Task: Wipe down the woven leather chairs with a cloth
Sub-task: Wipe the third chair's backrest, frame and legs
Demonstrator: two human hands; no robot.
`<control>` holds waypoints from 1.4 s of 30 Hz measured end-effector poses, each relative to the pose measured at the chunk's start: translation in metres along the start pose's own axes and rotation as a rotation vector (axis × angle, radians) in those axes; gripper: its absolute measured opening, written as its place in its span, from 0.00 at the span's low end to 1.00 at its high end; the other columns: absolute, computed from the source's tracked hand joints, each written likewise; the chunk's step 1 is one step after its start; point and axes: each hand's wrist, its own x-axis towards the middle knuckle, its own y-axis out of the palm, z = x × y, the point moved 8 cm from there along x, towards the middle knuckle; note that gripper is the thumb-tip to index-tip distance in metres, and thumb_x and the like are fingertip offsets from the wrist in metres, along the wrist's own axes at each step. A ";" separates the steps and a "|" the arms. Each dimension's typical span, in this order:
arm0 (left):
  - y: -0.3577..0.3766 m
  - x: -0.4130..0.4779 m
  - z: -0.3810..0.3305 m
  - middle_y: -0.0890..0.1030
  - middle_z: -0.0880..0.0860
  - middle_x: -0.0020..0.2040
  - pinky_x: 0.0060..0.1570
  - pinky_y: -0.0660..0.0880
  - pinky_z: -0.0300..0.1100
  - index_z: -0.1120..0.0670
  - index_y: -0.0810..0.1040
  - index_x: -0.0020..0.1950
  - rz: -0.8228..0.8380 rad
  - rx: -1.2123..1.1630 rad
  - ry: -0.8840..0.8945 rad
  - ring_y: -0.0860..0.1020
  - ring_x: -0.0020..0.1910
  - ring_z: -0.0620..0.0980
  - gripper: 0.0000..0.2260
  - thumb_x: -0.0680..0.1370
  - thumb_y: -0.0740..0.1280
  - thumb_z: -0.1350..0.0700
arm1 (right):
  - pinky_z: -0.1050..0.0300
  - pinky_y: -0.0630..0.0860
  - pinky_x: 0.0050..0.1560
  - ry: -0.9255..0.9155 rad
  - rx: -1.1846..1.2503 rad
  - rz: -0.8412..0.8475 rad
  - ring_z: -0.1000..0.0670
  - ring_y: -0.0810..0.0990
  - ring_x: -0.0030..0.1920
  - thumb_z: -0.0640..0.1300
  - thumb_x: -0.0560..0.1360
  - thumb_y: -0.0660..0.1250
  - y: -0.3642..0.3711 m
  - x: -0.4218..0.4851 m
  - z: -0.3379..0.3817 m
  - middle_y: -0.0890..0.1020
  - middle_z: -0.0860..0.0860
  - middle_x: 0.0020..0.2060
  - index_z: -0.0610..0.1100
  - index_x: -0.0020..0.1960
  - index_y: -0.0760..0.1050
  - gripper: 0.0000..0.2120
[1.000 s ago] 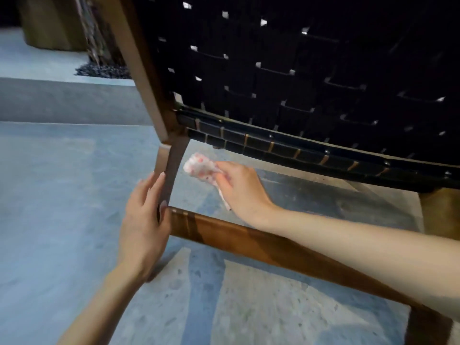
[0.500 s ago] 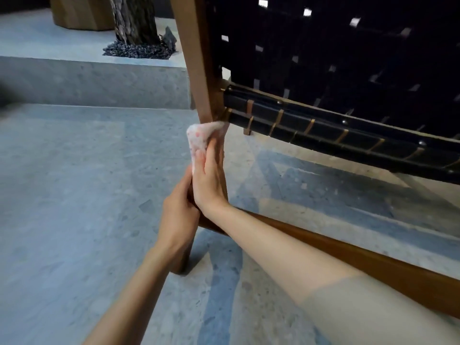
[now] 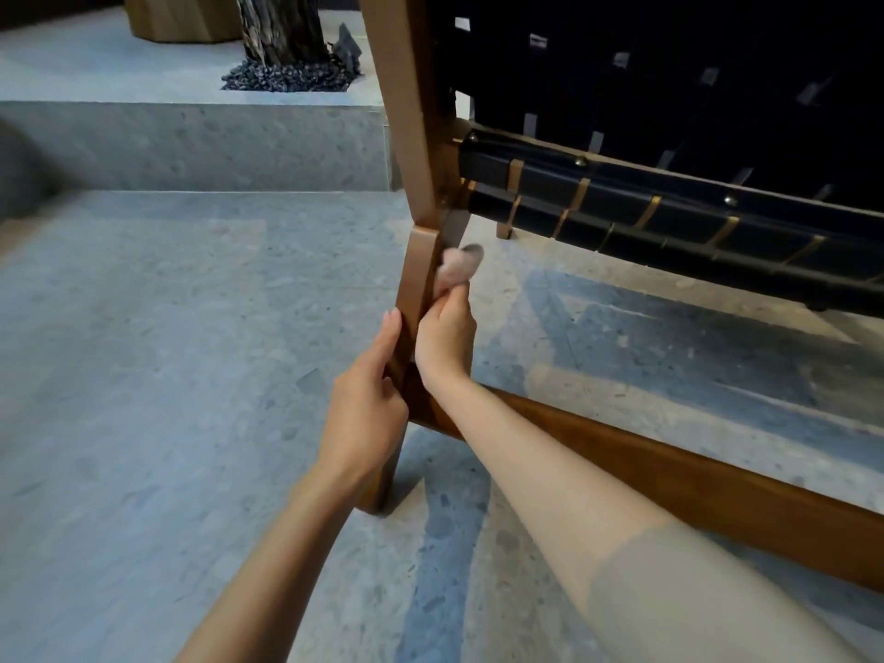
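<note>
Your right hand (image 3: 447,339) is curled tight round the cloth (image 3: 460,266), which is bunched just above the knuckles and pressed to the leg's (image 3: 421,260) inner face. Your left hand (image 3: 366,413) grips that leg from the other side, just below. The leg runs up and away from both hands, slightly tilted, so I'd stroke along it. The weave (image 3: 669,88) lies above and to the right, nearer your right hand.

No readable text, no label or brand on the chair (image 3: 412,136), none on the cloth (image 3: 458,269), no numbers or signs
</note>
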 end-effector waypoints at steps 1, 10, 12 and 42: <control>0.000 0.000 0.000 0.66 0.45 0.74 0.70 0.63 0.38 0.48 0.63 0.76 -0.001 -0.005 -0.002 0.61 0.71 0.37 0.34 0.75 0.55 0.75 | 0.59 0.73 0.54 0.005 -0.035 0.040 0.47 0.79 0.57 0.43 0.84 0.48 0.001 -0.002 -0.004 0.79 0.45 0.56 0.43 0.60 0.70 0.13; 0.004 -0.001 0.001 0.65 0.44 0.74 0.62 0.63 0.23 0.49 0.61 0.77 0.001 0.011 -0.012 0.63 0.69 0.36 0.36 0.74 0.54 0.76 | 0.49 0.79 0.51 -0.257 -0.328 0.312 0.42 0.80 0.50 0.41 0.82 0.55 -0.013 -0.030 0.000 0.80 0.40 0.49 0.37 0.59 0.72 0.11; 0.006 -0.003 0.001 0.65 0.42 0.73 0.54 0.62 0.17 0.49 0.60 0.78 0.005 0.040 -0.019 0.65 0.66 0.36 0.36 0.74 0.54 0.75 | 0.50 0.77 0.53 -0.316 -0.496 0.408 0.42 0.80 0.51 0.39 0.80 0.59 -0.015 -0.038 -0.007 0.81 0.40 0.49 0.35 0.56 0.74 0.09; 0.120 -0.053 -0.180 0.80 0.50 0.44 0.45 0.77 0.43 0.51 0.76 0.51 0.586 -0.071 0.253 0.78 0.42 0.46 0.10 0.75 0.71 0.48 | 0.61 0.76 0.40 -0.330 -0.354 0.082 0.57 0.80 0.41 0.42 0.76 0.68 -0.311 -0.070 0.077 0.81 0.54 0.37 0.49 0.51 0.72 0.06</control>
